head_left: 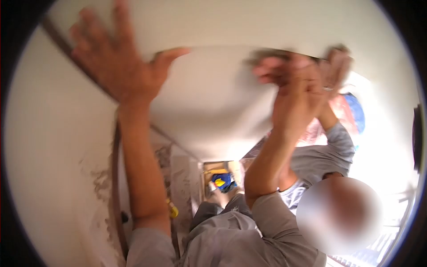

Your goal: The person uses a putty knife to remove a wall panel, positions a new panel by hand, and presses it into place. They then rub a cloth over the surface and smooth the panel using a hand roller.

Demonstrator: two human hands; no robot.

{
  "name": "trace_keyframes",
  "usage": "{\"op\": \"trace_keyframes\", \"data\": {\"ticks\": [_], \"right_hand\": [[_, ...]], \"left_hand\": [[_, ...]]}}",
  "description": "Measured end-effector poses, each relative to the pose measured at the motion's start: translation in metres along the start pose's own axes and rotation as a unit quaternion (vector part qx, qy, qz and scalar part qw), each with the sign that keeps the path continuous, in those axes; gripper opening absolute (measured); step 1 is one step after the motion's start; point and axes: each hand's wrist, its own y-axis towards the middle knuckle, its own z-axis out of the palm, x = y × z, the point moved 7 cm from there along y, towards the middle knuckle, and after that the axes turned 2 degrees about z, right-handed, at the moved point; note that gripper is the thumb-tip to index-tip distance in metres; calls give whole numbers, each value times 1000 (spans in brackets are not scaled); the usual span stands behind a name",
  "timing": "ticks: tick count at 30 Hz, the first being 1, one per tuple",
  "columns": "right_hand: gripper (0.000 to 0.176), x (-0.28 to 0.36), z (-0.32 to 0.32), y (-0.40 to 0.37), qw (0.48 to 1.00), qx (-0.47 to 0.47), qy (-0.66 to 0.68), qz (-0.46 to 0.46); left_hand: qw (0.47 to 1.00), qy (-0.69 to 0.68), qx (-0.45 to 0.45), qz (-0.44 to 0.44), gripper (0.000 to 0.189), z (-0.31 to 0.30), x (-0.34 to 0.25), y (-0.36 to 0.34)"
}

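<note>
Hands [119,60] [291,91] under white panel [213,98], apparently horizontal

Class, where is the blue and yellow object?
The blue and yellow object shows low centre in the head view, below the white panel, above the grey clothing.

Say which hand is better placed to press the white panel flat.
Probably the left hand: it lies open, palm flat on the white panel. The right hand is blurred at the panel's edge, beside a co-worker's hand.
</note>
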Motion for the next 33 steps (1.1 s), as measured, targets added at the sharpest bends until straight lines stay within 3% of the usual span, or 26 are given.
{"op": "trace_keyframes", "data": {"ticks": [1, 4, 8, 10, 12, 15, 19, 21, 26, 33], "right_hand": [[20, 6, -1, -4, 999, -20, -21, -15], [31, 40, 2, -20, 985, -93, -129, -73], [46, 130, -17, 26, 906, -160, -368, -135], [53, 153, -29, 72, 871, -161, -458, -72], [61, 165, -51, 116, 850, -143, -504, 52], [71, 182, -104, 158, 868, -40, -470, 157], [62, 149, -89, 135, 942, 25, -292, 161], [62, 101, -58, 97, 942, 44, -295, 152], [60, -35, -21, 8, 932, 49, -310, 183], [58, -58, -25, -11, 925, 39, -335, 173]], "left_hand": [[999, 1, -37, 3, 112, 3, 4, -2], [1000, 0, -30, 0, 111, 3, 7, -7], [1000, -20, -6, -8, 105, -2, 4, -9], [1000, -25, -2, -13, 105, -6, 4, -13], [999, -8, 5, -33, 109, -2, 9, -17], [999, -20, -19, -34, 108, -2, 8, -17], [999, -21, -35, -13, 100, -1, 3, -21], [996, 53, -68, 6, 107, 4, 5, -25], [994, 74, -76, 25, 107, 6, 9, -36], [993, 104, -64, -9, 112, 15, 30, -83]]}}
